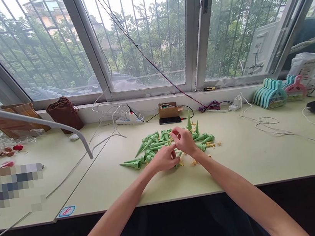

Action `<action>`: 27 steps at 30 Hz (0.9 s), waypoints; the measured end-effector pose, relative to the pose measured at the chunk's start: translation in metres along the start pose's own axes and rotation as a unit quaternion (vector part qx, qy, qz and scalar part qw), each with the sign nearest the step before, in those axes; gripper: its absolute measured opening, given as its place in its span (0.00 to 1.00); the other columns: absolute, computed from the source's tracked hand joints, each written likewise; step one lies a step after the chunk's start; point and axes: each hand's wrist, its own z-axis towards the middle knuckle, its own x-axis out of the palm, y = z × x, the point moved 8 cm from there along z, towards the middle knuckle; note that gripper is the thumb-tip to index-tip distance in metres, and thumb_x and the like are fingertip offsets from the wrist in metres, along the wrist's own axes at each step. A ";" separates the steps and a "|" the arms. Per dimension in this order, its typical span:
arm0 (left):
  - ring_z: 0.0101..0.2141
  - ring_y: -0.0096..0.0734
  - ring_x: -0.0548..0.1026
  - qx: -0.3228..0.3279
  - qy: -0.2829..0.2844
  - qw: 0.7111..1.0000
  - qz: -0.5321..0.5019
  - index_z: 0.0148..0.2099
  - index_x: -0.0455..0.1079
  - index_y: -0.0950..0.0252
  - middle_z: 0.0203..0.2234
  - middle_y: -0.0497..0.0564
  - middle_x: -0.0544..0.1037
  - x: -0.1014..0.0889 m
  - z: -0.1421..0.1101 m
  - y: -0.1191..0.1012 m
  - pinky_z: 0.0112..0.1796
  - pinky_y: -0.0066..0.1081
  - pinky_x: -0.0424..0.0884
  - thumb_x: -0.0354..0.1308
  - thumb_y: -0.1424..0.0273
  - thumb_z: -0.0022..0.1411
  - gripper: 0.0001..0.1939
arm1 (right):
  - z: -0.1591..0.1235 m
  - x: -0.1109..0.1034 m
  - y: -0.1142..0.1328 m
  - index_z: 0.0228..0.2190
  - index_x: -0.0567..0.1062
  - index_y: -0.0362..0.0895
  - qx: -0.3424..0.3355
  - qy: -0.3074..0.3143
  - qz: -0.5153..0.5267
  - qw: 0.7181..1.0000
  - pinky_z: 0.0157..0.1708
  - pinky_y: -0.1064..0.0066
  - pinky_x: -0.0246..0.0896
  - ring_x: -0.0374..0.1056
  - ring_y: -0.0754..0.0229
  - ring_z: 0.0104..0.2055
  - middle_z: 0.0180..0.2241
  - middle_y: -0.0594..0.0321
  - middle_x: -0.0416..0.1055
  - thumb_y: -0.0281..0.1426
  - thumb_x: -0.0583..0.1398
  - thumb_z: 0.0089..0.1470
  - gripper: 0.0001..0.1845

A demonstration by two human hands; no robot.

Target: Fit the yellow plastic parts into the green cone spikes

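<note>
A pile of green plastic watering spikes (149, 141), cone-shaped with wide ribbed caps, lies around both hands. My left hand (165, 158) is closed low over the front of the pile, its fingers curled round a green spike (181, 154) that is mostly hidden. Just above and to the right, my right hand (184, 139) is closed in a pinch. A bit of yellow shows at its fingertips, apparently a small yellow plastic piece (170, 134). More yellow cross-shaped pieces (211, 145) are scattered to the right. One spike (188, 121) stands upright behind my right hand.
A phone (170, 120) lies behind the pile before a small cardboard box (168, 110). A power strip (130, 120) and cables run along the windowsill. Teal hangers (269, 93) stand right; a brown pouch (64, 114) stands left. A grey curved rod (68, 126) crosses the left foreground.
</note>
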 end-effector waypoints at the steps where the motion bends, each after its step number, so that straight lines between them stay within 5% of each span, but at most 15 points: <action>1: 0.21 0.28 0.68 0.001 0.001 1.000 -0.002 0.37 0.68 0.62 0.20 0.44 0.74 0.000 0.000 0.000 0.26 0.27 0.60 0.52 0.74 0.50 0.10 | 0.000 0.000 0.000 0.29 0.69 0.44 0.000 0.000 0.000 1.000 0.24 0.73 0.56 0.63 0.63 0.24 0.28 0.61 0.71 0.36 0.53 0.58 0.10; 13: 0.20 0.24 0.63 0.006 0.002 1.000 0.005 0.37 0.65 0.63 0.19 0.43 0.70 0.004 0.000 0.005 0.26 0.25 0.57 0.50 0.74 0.53 0.07 | -0.001 -0.002 0.004 0.30 0.69 0.44 -0.002 -0.004 0.003 1.000 0.25 0.73 0.56 0.61 0.65 0.21 0.28 0.63 0.71 0.35 0.53 0.58 0.10; 27: 0.25 0.26 0.64 -0.002 -0.081 0.997 0.013 0.39 0.73 0.64 0.22 0.46 0.69 -0.012 0.004 0.009 0.29 0.25 0.59 0.46 0.76 0.58 0.14 | 0.000 -0.004 0.003 0.31 0.70 0.43 -0.008 -0.033 -0.003 0.999 0.28 0.72 0.58 0.61 0.65 0.22 0.28 0.62 0.72 0.35 0.53 0.58 0.10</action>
